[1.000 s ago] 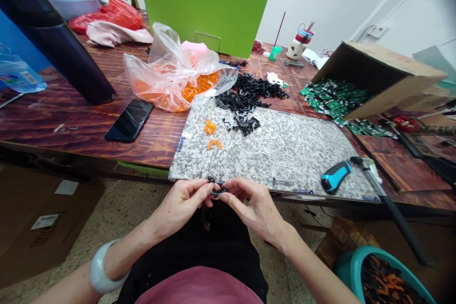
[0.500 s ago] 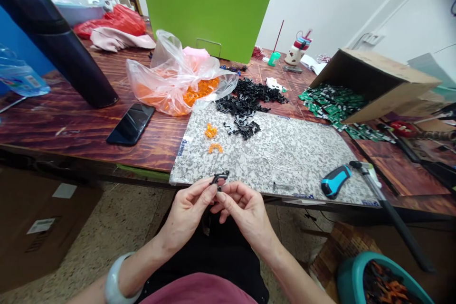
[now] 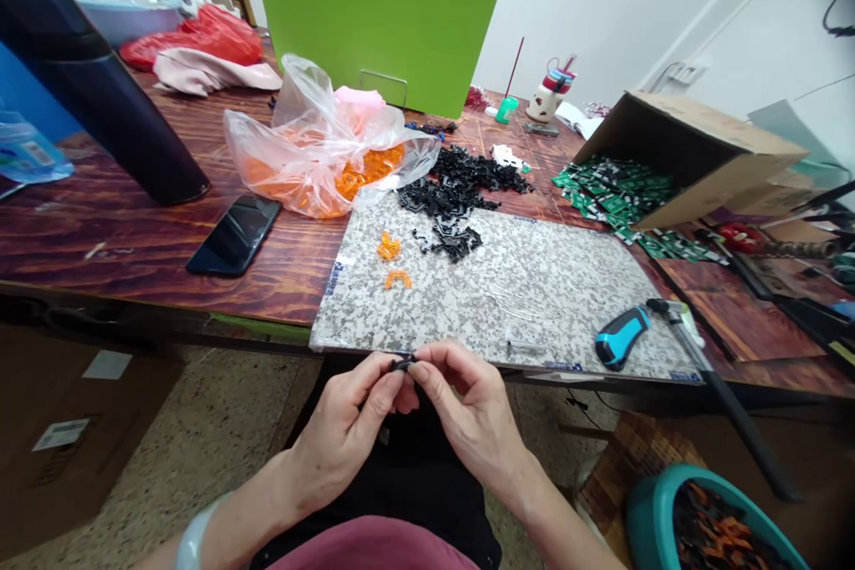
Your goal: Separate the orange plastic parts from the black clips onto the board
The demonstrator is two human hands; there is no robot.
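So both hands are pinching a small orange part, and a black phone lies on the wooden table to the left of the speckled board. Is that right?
Not quite: the small part is black, not orange, as the head view shows. The left hand and right hand do pinch it, and the black phone lies where you say.

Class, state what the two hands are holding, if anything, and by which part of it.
A small black piece: the left hand pinches its left end and the right hand its right end, between thumbs and fingers.
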